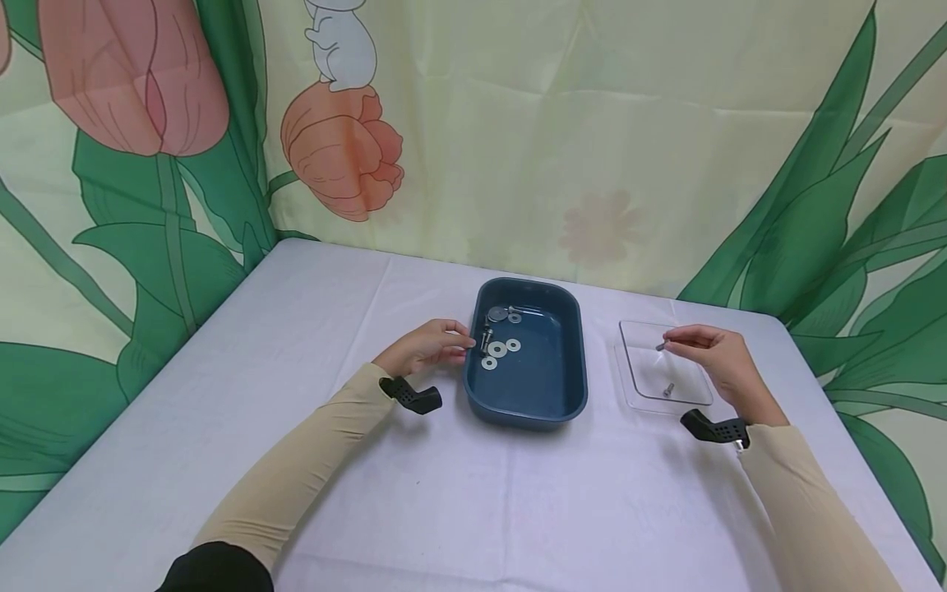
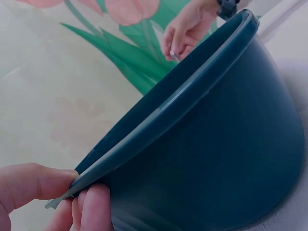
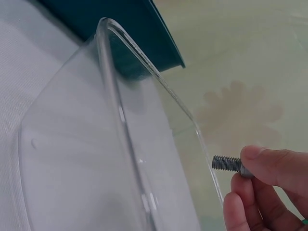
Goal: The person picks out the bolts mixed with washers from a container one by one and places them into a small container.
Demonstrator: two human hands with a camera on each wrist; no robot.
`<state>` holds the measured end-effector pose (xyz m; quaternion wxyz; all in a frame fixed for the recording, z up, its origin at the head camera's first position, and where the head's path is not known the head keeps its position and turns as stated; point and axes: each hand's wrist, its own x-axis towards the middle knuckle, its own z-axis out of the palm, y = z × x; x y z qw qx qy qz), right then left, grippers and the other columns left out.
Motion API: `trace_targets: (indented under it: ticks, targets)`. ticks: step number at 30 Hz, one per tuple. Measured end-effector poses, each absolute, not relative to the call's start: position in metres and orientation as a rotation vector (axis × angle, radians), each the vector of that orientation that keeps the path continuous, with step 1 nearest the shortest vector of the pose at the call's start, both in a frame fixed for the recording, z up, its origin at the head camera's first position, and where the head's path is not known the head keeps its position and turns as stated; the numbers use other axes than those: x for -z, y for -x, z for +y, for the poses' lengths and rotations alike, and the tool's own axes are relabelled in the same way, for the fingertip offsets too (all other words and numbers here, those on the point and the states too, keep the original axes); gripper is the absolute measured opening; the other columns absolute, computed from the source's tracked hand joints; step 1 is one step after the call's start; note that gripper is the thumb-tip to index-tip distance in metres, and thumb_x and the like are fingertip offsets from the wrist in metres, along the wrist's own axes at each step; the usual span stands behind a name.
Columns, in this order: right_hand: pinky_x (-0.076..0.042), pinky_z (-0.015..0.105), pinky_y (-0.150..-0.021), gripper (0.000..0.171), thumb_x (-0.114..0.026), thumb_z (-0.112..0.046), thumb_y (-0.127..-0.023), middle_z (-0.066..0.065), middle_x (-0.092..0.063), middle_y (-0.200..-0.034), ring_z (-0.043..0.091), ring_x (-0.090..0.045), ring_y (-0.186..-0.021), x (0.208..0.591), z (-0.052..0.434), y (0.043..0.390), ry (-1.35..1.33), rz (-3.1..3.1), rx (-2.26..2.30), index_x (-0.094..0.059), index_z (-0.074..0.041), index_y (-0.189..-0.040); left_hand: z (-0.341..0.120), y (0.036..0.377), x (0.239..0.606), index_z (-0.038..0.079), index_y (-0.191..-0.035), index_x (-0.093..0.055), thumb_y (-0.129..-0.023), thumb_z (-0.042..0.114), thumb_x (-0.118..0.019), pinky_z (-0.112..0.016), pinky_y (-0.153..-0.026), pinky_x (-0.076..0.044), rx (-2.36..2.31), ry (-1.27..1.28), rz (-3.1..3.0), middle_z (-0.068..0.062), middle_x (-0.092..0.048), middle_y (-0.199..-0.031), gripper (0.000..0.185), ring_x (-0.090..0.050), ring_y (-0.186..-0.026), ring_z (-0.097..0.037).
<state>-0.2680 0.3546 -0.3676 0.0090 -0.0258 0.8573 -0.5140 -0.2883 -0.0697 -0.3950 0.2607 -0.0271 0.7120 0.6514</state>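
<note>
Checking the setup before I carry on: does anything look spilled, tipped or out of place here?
Nothing stands out. The blue tray sits flat with washers inside, the left hand pinching its rim. The right hand pinches a bolt over the clear tray.

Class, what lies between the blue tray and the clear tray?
Only bare tablecloth between the blue tray and clear tray, seen in the head view.

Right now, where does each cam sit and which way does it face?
Head: worn high, looks forward and down at the white table; shows both sleeves, left hand, right hand.
Left wrist: low beside the blue bin, faces across it; fingertips pinch the rim.
Right wrist: low by the clear tray; fingers pinch a bolt.
Shared: both wrist views show the blue bin.
</note>
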Motion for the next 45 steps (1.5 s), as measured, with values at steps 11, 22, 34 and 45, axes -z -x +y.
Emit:
trace_targets:
  ticks: [11, 22, 34, 45]
  targets:
    - [-0.043, 0.002, -0.074, 0.043, -0.066, -0.03, -0.087, -0.032, -0.06, -0.081, -0.013, -0.057, -0.082, 0.3679, 0.355, 0.27, 0.0, 2.715, 1.482, -0.059, -0.001, -0.118, -0.069, 0.2885, 0.3947, 0.005, -0.096, -0.053, -0.089, 0.006, -0.061, -0.017, -0.069, -0.055, -1.754, 0.093, 1.936, -0.003, -0.057, -0.092, 0.011, -0.057, -0.069, -0.008]
    - [-0.043, 0.0, -0.076, 0.056, -0.066, -0.028, -0.087, -0.032, -0.063, -0.087, -0.015, -0.057, -0.087, 0.3679, 0.3532, 0.2699, 0.075, 2.638, 1.546, -0.048, 0.006, -0.128, -0.0696, 0.2871, 0.3945, 0.004, -0.096, -0.054, -0.09, 0.005, -0.06, -0.015, -0.065, -0.054, -1.77, 0.056, 1.928, -0.002, -0.058, -0.09, 0.008, -0.057, -0.069, -0.007]
    - [-0.044, 0.001, -0.078, 0.054, -0.065, -0.019, -0.088, -0.029, -0.065, -0.096, -0.012, -0.061, -0.092, 0.3674, 0.353, 0.2721, 0.18, 2.538, 1.589, -0.044, 0.006, -0.131, -0.0694, 0.2867, 0.3927, 0.004, -0.097, -0.054, -0.09, 0.006, -0.06, -0.015, -0.065, -0.053, -1.763, 0.074, 1.928, -0.003, -0.057, -0.092, 0.009, -0.056, -0.071, -0.009]
    - [-0.043, 0.002, -0.082, 0.046, -0.064, -0.021, -0.089, -0.02, -0.066, -0.109, -0.008, -0.062, -0.097, 0.3614, 0.3467, 0.2716, 0.306, 2.547, 1.553, -0.05, -0.007, -0.131, -0.07, 0.2875, 0.3941, 0.004, -0.096, -0.054, -0.09, 0.005, -0.059, -0.015, -0.065, -0.053, -1.764, 0.063, 1.93, -0.003, -0.057, -0.092, 0.008, -0.056, -0.071, -0.008]
